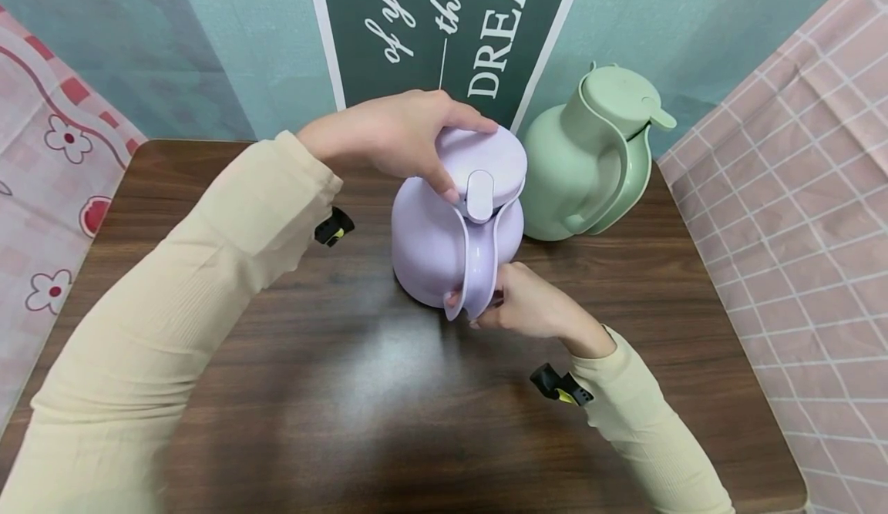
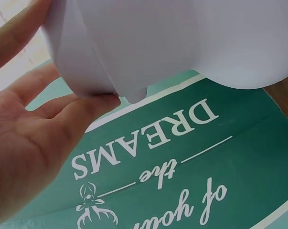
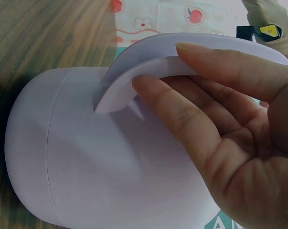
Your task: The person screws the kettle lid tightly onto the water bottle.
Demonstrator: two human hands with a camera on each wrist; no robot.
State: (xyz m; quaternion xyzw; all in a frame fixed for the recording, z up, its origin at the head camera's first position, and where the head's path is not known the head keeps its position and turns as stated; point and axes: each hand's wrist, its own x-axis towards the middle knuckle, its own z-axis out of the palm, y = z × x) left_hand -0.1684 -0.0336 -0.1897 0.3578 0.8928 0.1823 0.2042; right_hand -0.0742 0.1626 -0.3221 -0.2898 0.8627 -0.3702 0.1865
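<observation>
A lilac thermos jug stands on the wooden table, its handle turned toward me. My left hand grips its round lid from the left, thumb beside the oblong lever and fingers at the back. In the left wrist view, fingers touch the lid's far edge; the lid looks seated on the neck. Low on the jug's handle, my right hand holds on from the right. The right wrist view shows those fingers curled under the handle, with the thumb on its outer side.
Close behind on the right stands a light green jug of like shape. A dark green poster with white lettering hangs on the back wall. Pink checked cloth borders the table on the right, flowered cloth on the left.
</observation>
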